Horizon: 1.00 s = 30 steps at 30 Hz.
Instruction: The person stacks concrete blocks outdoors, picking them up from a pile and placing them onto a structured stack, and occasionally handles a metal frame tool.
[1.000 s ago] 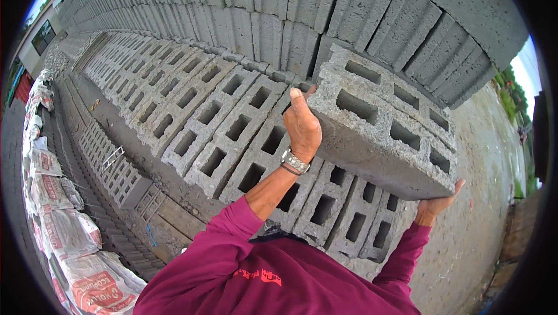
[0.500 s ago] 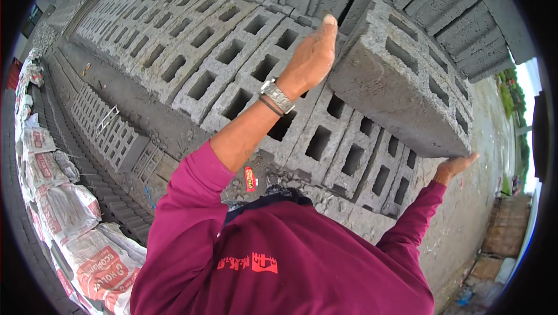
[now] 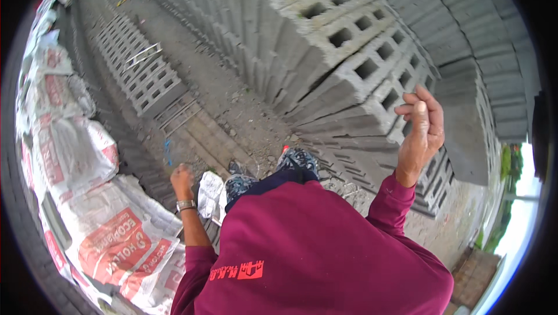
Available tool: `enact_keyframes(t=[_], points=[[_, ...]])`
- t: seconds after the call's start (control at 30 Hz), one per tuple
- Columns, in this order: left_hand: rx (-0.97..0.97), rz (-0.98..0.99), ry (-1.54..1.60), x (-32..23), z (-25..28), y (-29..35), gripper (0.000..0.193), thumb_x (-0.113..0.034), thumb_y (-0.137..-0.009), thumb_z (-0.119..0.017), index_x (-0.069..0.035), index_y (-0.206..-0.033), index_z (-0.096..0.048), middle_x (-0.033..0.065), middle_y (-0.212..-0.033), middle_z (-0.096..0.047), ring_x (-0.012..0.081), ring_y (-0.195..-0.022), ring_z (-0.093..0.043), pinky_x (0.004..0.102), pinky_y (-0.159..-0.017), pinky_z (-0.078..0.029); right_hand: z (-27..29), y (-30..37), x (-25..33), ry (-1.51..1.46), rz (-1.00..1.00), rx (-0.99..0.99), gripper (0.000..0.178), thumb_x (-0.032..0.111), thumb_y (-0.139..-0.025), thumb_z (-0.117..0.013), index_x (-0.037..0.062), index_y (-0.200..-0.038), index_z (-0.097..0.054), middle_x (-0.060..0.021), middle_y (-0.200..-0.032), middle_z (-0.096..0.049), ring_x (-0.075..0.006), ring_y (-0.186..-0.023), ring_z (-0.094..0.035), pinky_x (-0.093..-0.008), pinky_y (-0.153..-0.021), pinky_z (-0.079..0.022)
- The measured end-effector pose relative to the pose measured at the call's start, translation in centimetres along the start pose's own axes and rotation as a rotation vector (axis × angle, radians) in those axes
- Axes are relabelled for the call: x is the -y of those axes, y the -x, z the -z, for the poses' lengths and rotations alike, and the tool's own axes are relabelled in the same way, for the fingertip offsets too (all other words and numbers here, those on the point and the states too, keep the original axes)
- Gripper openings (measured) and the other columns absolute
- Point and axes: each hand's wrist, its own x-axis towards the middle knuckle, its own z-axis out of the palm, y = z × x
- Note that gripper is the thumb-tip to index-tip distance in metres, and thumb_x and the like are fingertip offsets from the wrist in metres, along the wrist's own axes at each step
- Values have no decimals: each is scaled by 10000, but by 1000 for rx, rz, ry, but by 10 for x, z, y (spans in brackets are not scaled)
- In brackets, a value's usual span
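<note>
My right hand (image 3: 421,129) is raised over the right part of the stack of hollow concrete blocks (image 3: 349,30). Its fingers are loosely bent and apart, with nothing in them. Just right of it, one or more blocks stand on top of the stack, turned so that a smooth grey concrete block face (image 3: 462,129) shows. My left hand (image 3: 182,180), with a watch on the wrist, hangs low on my left, away from the blocks. Motion blur smears its fingers, and no object shows in it.
Printed white and red sacks (image 3: 116,245) line the left side. A lower row of hollow blocks (image 3: 136,62) lies on the ground, with a pale metal frame (image 3: 142,55) on it. Wooden planks (image 3: 212,140) run towards my feet. A grey block wall (image 3: 488,42) rises behind the stack.
Both hands have come off the block they were touching on the stack. My left hand has dropped down to my left side; my right hand is now higher and further left. The view has turned leftward.
</note>
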Motion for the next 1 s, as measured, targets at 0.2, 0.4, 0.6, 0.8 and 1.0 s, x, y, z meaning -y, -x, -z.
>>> enact_keyframes(t=[0.2, 0.4, 0.6, 0.8, 1.0], points=[[-170, 291, -150, 128, 83, -28, 353, -345, -907, -604, -11, -800, -649, 44, -629, -603, 136, -480, -555, 283, -401, -382, -188, 72, -79, 242, -229, 783, 285, 135, -864, -731, -31, -1088, -674, -91, -881, -687, -125, -725, -615, -267, -653, -489], [-227, 408, 47, 147, 115, -64, 324, -340, -927, -599, -21, -978, -616, 19, -723, -610, 110, -517, -553, 252, -396, -369, -352, 108, -161, 406, -201, 1237, 343, 242, -858, -717, -49, -1038, -685, -169, -878, -708, -229, -770, -678, -342, -692, -520], [-182, 418, 97, 106, 74, -160, 401, -404, -936, -624, -27, -1068, -656, 44, -839, -682, 96, -632, -618, 236, -485, -428, -529, 138, -258, 565, -392, 1533, 397, 323, -833, -732, -24, -1024, -703, -198, -881, -717, -276, -872, -701, -366, -761, -531], [-285, 148, -259, 43, 37, -380, 392, -354, -927, -628, 28, -992, -689, 147, -862, -719, 239, -781, -687, 342, -712, -516, -732, 195, -431, 781, -279, 1644, 562, 476, -835, -725, -22, -1093, -692, -218, -1026, -713, -326, -988, -688, -399, -871, -520], [-336, 162, -236, -1, 41, -552, 337, -313, -912, -637, 9, -1001, -682, 145, -881, -714, 210, -824, -675, 321, -762, -516, -884, 237, -518, 666, -310, 1616, 749, 560, -820, -698, -64, -1227, -619, -239, -1115, -689, -350, -1083, -656, -408, -932, -494]])
